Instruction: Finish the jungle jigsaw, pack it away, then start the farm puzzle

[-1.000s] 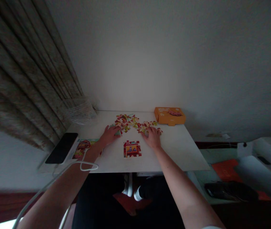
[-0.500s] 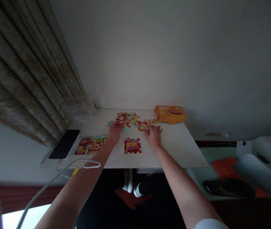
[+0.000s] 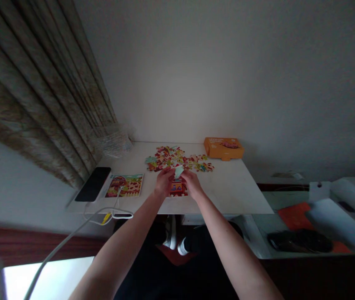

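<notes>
fingers of the left hand and right hand are closed on a pale piece between them, neither hand clearly nearer. in view it overlaps the red block's far edge, the pile beyond; its long axis i cannot tell.

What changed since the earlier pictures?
The left hand moved right and the right hand moved left, both leaving the loose pieces; together they now hold a pale green piece by the joined pieces. The orange box, phone and picture card stayed put.
</notes>
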{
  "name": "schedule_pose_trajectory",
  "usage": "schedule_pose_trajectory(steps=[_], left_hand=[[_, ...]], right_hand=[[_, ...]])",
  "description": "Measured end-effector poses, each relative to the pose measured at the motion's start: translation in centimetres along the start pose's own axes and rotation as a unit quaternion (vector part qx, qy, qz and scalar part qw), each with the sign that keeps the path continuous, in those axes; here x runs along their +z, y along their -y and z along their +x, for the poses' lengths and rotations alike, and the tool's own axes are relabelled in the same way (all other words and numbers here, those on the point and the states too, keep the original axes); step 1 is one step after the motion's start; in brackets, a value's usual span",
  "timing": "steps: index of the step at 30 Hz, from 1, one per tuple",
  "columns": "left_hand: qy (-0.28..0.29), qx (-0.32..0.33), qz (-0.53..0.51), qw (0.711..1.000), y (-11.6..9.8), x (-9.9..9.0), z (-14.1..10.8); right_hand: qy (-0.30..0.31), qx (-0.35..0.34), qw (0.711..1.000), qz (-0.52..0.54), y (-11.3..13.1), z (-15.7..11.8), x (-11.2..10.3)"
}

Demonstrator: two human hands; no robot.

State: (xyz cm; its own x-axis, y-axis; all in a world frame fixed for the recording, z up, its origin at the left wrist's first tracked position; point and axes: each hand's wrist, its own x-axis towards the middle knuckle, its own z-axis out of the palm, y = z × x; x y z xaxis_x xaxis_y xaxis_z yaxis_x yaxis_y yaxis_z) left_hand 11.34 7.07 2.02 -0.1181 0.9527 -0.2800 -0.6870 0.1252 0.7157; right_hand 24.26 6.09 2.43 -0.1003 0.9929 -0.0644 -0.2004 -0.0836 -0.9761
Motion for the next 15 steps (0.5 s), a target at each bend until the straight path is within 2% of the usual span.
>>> schedule_pose_trajectory(steps=[4, 9, 12, 15], left_hand=[[0.019, 0.03, 0.005, 0.999, -0.7, 0.0, -0.7], [0.104, 0.005, 0.037, 0.994, -3.6, -0.9, -0.9], [0.111, 0.077, 0.191, 0.972, -5.9, -2.3, 0.0], [0.079, 0.165, 0.333, 0.925, -7.3, -3.6, 0.9]], right_hand=[[0.036, 0.025, 0.998, 0.038, 1.5, -1.0, 0.2], [-0.046, 0.023, 0.998, 0.044, 2.3, -1.0, -0.9], [-0.085, 0.02, 0.996, 0.023, 2.7, -1.1, -2.0], [-0.083, -0.033, 0.993, -0.074, 3.8, -2.0, -2.5]])
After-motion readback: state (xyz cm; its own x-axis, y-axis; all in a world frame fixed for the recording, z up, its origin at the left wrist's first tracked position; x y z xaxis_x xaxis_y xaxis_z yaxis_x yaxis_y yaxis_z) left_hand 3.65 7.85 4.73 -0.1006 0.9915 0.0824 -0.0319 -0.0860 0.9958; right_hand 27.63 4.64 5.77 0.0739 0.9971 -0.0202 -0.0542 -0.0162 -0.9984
